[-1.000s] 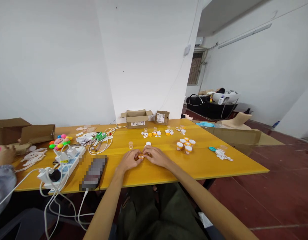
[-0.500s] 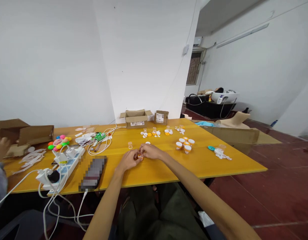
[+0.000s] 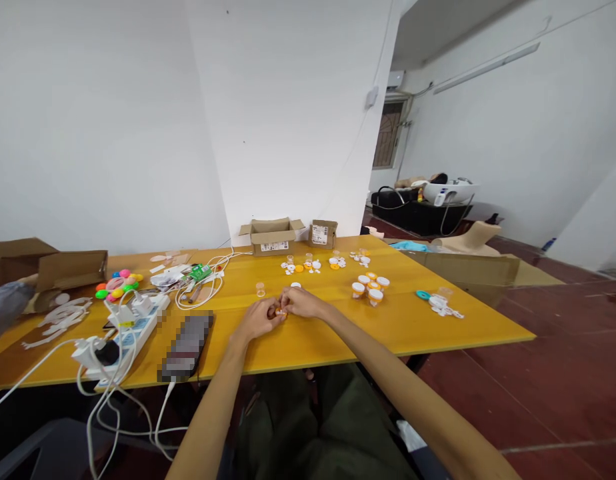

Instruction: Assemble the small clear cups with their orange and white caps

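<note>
Over the middle of the table, my left hand [image 3: 259, 320] is closed with its fingertips on a small orange-and-white plastic part [image 3: 281, 312], largely hidden by the fingers. My right hand [image 3: 302, 303] meets it from the other side, its fingertips pinched on the same part. Just behind the hands, a white disc [image 3: 295, 285] lies on the tabletop. A small clear plastic cup [image 3: 261, 290] stands to the left of it. Right of my hands is a cluster of several clear jars [image 3: 375, 297] with orange-and-white lids.
Small white and orange parts [image 3: 315, 267] lie in groups along the back, before two cardboard boxes [image 3: 273, 239]. A teal ring [image 3: 423, 295] lies at right. Leftward are a phone [image 3: 187, 347], a power strip [image 3: 138, 333] with cables and another person's sleeve [image 3: 11, 303].
My two hands stay nearly in place, with slight finger movement at the orange-and-white part. At far left, the other person's arm has reached farther in over the table by the cardboard box.
</note>
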Demonstrator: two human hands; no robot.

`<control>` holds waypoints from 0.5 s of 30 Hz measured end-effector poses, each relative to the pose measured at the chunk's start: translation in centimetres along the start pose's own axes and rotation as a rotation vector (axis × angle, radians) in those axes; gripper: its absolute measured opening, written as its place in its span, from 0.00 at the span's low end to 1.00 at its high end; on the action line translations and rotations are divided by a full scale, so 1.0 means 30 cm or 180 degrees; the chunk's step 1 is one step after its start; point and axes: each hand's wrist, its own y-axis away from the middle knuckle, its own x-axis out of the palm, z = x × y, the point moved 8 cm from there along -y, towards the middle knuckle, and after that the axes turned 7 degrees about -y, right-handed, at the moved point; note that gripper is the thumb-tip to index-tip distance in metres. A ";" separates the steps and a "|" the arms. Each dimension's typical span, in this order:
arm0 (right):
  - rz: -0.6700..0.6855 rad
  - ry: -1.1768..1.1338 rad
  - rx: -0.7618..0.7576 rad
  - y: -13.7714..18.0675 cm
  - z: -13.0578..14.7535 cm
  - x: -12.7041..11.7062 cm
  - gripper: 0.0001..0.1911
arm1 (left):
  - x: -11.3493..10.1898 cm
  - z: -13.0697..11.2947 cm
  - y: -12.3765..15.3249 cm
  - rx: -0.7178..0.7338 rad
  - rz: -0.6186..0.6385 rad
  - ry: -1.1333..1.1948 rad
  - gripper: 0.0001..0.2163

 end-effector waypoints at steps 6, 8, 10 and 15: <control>-0.0075 -0.0021 0.0020 0.008 0.003 -0.002 0.10 | -0.002 0.002 -0.001 -0.0091 0.0023 -0.0027 0.08; -0.0110 -0.0016 -0.0007 0.012 0.003 -0.004 0.10 | -0.001 0.004 0.000 -0.0109 0.0033 -0.0010 0.09; -0.0124 -0.0027 -0.0016 0.016 0.001 -0.005 0.10 | -0.001 0.006 0.001 -0.0131 0.0047 0.0011 0.09; -0.0210 -0.0011 -0.0004 0.028 0.006 -0.007 0.09 | -0.005 -0.004 0.001 -0.0076 0.0043 -0.0008 0.08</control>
